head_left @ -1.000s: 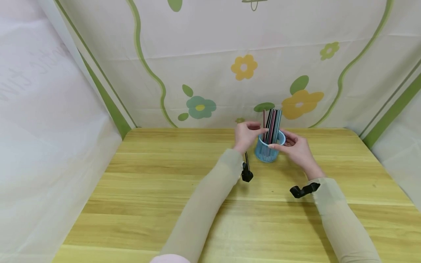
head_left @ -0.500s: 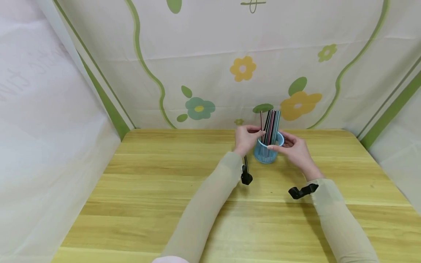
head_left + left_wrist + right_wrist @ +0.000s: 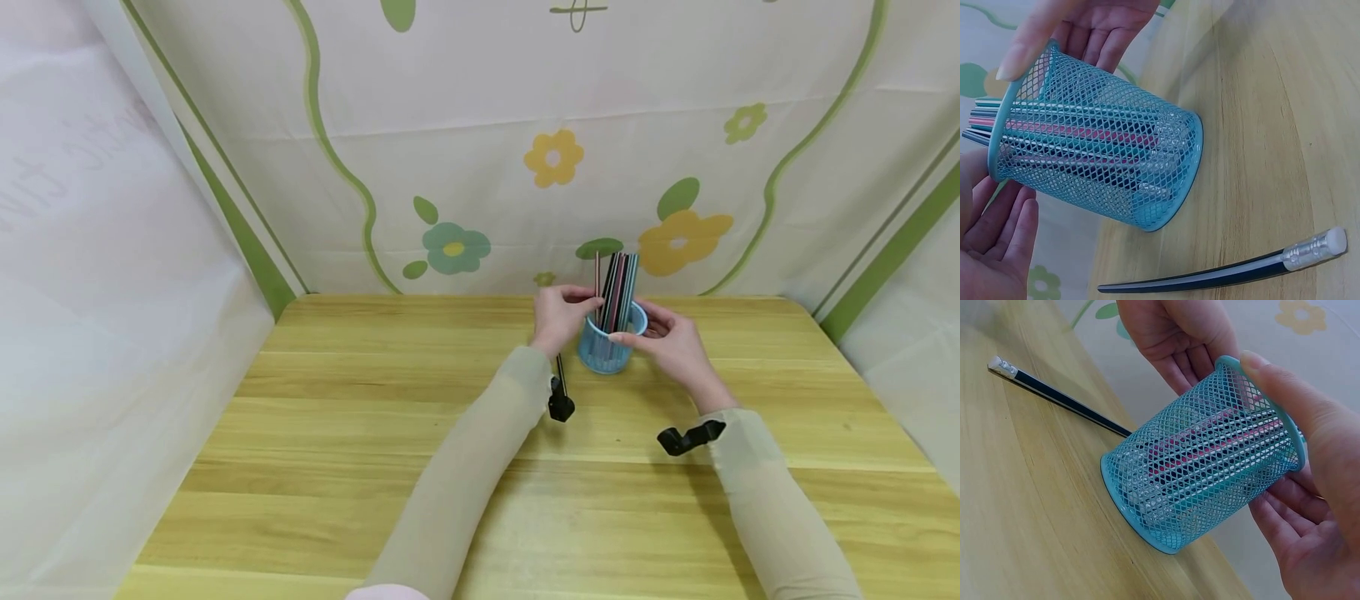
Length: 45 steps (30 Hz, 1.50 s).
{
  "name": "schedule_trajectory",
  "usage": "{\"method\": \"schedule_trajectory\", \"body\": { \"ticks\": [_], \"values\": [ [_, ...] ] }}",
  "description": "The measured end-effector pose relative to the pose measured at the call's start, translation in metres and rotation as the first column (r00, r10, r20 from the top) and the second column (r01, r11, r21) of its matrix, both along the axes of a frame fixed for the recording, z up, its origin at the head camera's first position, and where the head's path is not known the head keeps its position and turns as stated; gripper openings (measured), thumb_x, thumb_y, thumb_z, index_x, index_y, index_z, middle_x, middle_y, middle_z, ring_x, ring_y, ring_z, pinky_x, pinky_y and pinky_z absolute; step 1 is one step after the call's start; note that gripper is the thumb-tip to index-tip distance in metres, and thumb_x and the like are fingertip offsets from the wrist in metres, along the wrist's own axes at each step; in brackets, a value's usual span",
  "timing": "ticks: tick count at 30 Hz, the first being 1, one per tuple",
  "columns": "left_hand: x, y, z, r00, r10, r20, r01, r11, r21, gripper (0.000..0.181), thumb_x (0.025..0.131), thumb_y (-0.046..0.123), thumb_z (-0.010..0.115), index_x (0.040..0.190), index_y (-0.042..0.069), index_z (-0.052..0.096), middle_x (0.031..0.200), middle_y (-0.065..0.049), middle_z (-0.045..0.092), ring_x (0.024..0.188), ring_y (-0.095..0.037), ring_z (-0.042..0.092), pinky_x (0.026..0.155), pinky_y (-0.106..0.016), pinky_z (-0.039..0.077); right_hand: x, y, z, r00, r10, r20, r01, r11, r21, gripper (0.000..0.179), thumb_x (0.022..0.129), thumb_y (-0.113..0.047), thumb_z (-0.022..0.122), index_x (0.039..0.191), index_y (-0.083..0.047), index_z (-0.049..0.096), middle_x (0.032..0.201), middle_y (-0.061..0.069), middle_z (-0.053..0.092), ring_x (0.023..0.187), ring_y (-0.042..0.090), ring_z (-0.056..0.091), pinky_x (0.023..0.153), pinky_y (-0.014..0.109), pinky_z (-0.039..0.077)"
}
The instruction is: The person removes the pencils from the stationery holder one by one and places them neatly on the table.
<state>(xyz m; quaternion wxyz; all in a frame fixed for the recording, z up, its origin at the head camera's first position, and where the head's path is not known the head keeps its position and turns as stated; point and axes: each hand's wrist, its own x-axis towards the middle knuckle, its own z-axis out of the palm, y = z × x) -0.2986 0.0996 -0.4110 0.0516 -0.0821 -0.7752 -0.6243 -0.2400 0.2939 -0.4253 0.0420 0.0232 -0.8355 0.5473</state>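
Observation:
A light blue mesh pencil cup point(image 3: 603, 354) stands upright toward the back of the table, holding several pencils point(image 3: 621, 287) in black, red and pale blue-green. My right hand point(image 3: 678, 342) grips its rim from the right, thumb over the near edge point(image 3: 1297, 394) and fingers around the far side. On the cup's left, my left hand point(image 3: 558, 317) pinches a reddish pencil point(image 3: 597, 271) that stands a little apart from the bunch, its lower end inside the cup. A black-and-silver striped pencil point(image 3: 1210, 277) with a white eraser lies on the table left of the cup, partly hidden under my left wrist in the head view.
The wood-grain table point(image 3: 315, 467) meets a white cloth backdrop point(image 3: 465, 100) printed with flowers, close behind the cup. White cloth also hangs at the left and right sides. Black camera mounts point(image 3: 692, 437) stick out from both wrists.
Both hands keep their places at the cup, and the pencils stay in it. The view has shifted very slightly; otherwise almost nothing has moved.

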Motion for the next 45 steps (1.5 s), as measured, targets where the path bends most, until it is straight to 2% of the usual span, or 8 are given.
{"method": "schedule_trajectory", "body": {
  "ticks": [7, 12, 20, 23, 33, 36, 39, 45],
  "values": [
    [0.0, -0.001, 0.007, 1.0, 0.023, 0.009, -0.024, 0.999, 0.045, 0.011, 0.09, 0.017, 0.082, 0.1, 0.013, 0.081, 0.088, 0.011, 0.071, 0.08, -0.003, 0.066, 0.07, -0.019, 0.056, 0.0, 0.0, 0.0, 1.0, 0.007, 0.003, -0.007, 1.0, -0.016, 0.082, 0.088, -0.032, 0.083, 0.155, -0.01, 0.042, 0.148, 0.017, 0.051, 0.128, 0.032, 0.055, 0.088, 0.012, 0.051],
    [-0.002, -0.003, 0.011, 1.0, 0.026, 0.004, -0.026, 0.993, 0.114, 0.012, 0.09, 0.017, 0.081, 0.1, 0.012, 0.081, 0.087, 0.009, 0.072, 0.08, -0.004, 0.067, 0.071, -0.02, 0.057, 0.001, -0.001, 0.0, 1.0, 0.003, 0.003, -0.003, 1.0, -0.013, 0.081, 0.089, -0.031, 0.083, 0.155, -0.009, 0.042, 0.147, 0.018, 0.052, 0.128, 0.032, 0.056, 0.088, 0.012, 0.051],
    [-0.004, -0.008, 0.018, 0.999, 0.028, 0.025, -0.034, 0.959, 0.28, 0.013, 0.09, 0.014, 0.081, 0.1, 0.006, 0.079, 0.085, 0.002, 0.074, 0.078, -0.01, 0.072, 0.071, -0.024, 0.06, 0.002, -0.002, 0.001, 1.0, 0.002, 0.014, -0.002, 1.0, 0.015, 0.083, 0.088, -0.034, 0.083, 0.156, -0.009, 0.041, 0.149, 0.017, 0.051, 0.13, 0.033, 0.054, 0.089, 0.012, 0.05],
    [-0.004, -0.01, 0.022, 0.999, 0.029, 0.027, -0.036, 0.931, 0.364, 0.013, 0.09, 0.011, 0.08, 0.101, 0.004, 0.078, 0.087, -0.001, 0.074, 0.078, -0.015, 0.074, 0.074, -0.027, 0.061, 0.002, -0.001, 0.001, 1.0, 0.003, 0.019, -0.003, 1.0, 0.018, 0.084, 0.088, -0.035, 0.083, 0.156, -0.009, 0.041, 0.149, 0.017, 0.05, 0.131, 0.033, 0.053, 0.09, 0.012, 0.05],
    [-0.01, -0.029, 0.045, 0.995, 0.095, 0.019, -0.086, 0.779, 0.621, 0.014, 0.087, 0.002, 0.081, 0.1, -0.002, 0.076, 0.091, -0.011, 0.074, 0.08, -0.023, 0.074, 0.076, -0.032, 0.062, 0.004, -0.001, 0.002, 1.0, 0.004, 0.026, -0.004, 1.0, 0.011, 0.086, 0.087, -0.037, 0.083, 0.156, -0.01, 0.041, 0.149, 0.017, 0.051, 0.13, 0.032, 0.054, 0.089, 0.011, 0.05],
    [-0.01, -0.038, 0.05, 0.994, 0.112, 0.012, -0.093, 0.756, 0.647, 0.015, 0.087, 0.002, 0.082, 0.1, -0.002, 0.076, 0.092, -0.012, 0.074, 0.081, -0.023, 0.074, 0.077, -0.033, 0.062, 0.004, 0.0, 0.003, 1.0, 0.011, 0.028, -0.011, 1.0, 0.009, 0.087, 0.087, -0.039, 0.084, 0.156, -0.011, 0.04, 0.149, 0.017, 0.05, 0.13, 0.032, 0.054, 0.09, 0.011, 0.05],
    [-0.009, -0.046, 0.053, 0.993, 0.118, 0.009, -0.097, 0.771, 0.629, 0.015, 0.086, 0.006, 0.083, 0.099, 0.001, 0.077, 0.093, -0.011, 0.074, 0.08, -0.023, 0.074, 0.077, -0.034, 0.062, 0.003, 0.0, 0.003, 0.999, 0.019, 0.027, -0.019, 1.0, 0.006, 0.087, 0.087, -0.039, 0.084, 0.156, -0.011, 0.04, 0.149, 0.017, 0.05, 0.13, 0.032, 0.053, 0.09, 0.012, 0.05],
    [0.0, -0.059, 0.048, 0.995, 0.096, 0.008, -0.086, 0.846, 0.526, 0.015, 0.086, 0.009, 0.084, 0.098, 0.002, 0.078, 0.092, -0.01, 0.074, 0.078, -0.023, 0.073, 0.075, -0.033, 0.062, 0.002, 0.0, 0.003, 1.0, 0.016, 0.027, -0.016, 1.0, 0.0, 0.086, 0.087, -0.037, 0.084, 0.156, -0.01, 0.041, 0.149, 0.018, 0.05, 0.13, 0.031, 0.054, 0.089, 0.012, 0.05]
  ]
}}
